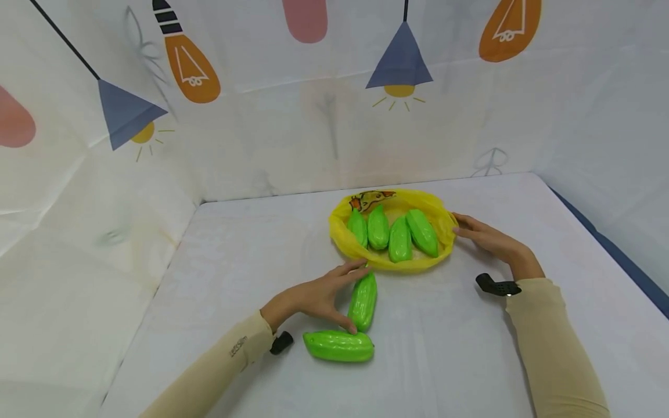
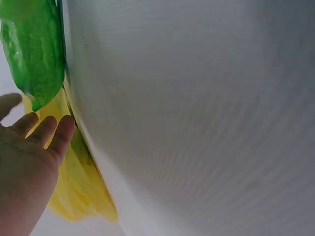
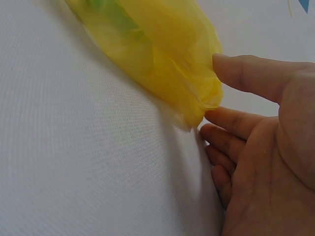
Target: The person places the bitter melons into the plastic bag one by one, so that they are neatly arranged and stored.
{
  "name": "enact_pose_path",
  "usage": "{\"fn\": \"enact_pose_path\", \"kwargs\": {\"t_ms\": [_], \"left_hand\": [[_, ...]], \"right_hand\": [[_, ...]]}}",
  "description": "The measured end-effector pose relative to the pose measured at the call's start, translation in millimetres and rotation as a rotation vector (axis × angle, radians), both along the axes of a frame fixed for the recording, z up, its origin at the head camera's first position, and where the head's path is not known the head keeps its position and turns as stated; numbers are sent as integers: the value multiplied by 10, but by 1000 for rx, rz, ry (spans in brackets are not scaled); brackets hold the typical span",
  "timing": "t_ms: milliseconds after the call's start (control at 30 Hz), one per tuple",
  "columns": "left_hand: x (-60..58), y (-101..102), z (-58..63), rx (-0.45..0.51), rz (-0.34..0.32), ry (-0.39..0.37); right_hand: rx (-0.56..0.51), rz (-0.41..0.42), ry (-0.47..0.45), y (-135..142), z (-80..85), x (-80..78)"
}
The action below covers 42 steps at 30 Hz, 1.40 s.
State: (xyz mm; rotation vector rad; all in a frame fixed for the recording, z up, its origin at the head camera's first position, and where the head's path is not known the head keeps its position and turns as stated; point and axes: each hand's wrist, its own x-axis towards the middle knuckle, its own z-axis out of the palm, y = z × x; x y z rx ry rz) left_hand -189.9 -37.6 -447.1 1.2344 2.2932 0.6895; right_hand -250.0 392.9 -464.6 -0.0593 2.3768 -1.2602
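Note:
My left hand (image 1: 324, 296) reaches over a bumpy green cucumber-shaped vegetable (image 1: 363, 305), its fingers spread near the far tip and its thumb by the near end. The left wrist view shows these fingers right by the pointed tip of a green vegetable (image 2: 34, 64). Crosswise in front lies a second such vegetable (image 1: 338, 346). Beyond them is a yellow plastic bag (image 1: 340, 232), its mouth folded wide, with several more green vegetables (image 1: 400, 239) inside. At the bag's right side my right hand (image 1: 488, 239) holds the rim (image 3: 211, 96) lightly between thumb and index finger.
Everything lies on a white-covered table (image 1: 251, 244). Behind and to the left hangs a pale cloth wall (image 1: 272, 133) printed with lamps and bulbs. Dark wrist-worn devices (image 1: 493, 284) stick out by both cuffs. A dark blue strip (image 1: 606, 232) borders the table's right side.

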Motion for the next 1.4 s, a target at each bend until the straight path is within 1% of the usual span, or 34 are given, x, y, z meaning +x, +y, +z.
{"fn": "enact_pose_path", "kwargs": {"t_ms": [67,233,433,567,733,800,900,1033,1100,1233,1400], "left_hand": [[-19,24,-1,-19,-25,14],[-74,81,3,-31,-64,79],[-115,128,35,-11,-59,78],[-133,103,137,3,-28,63],[-173,64,317,89,21,41],[-196,59,360,111,33,43],[-239,59,394,110,46,50],[-355,108,436,117,41,64],[-442,159,461,129,42,75],[-627,261,496,137,72,70],[-810,325,468,115,100,49]], "right_hand": [[-2,-1,0,8,1,8],[-3,-5,-1,29,-5,14],[-13,-10,9,59,-5,9],[-11,-11,8,72,2,4],[-13,-17,9,88,28,16],[-14,-17,10,98,33,22],[-16,-13,7,111,31,28],[-19,-14,6,123,28,34],[-15,-18,7,125,26,36],[-27,-15,13,103,18,35],[-48,3,24,37,8,4]]}}
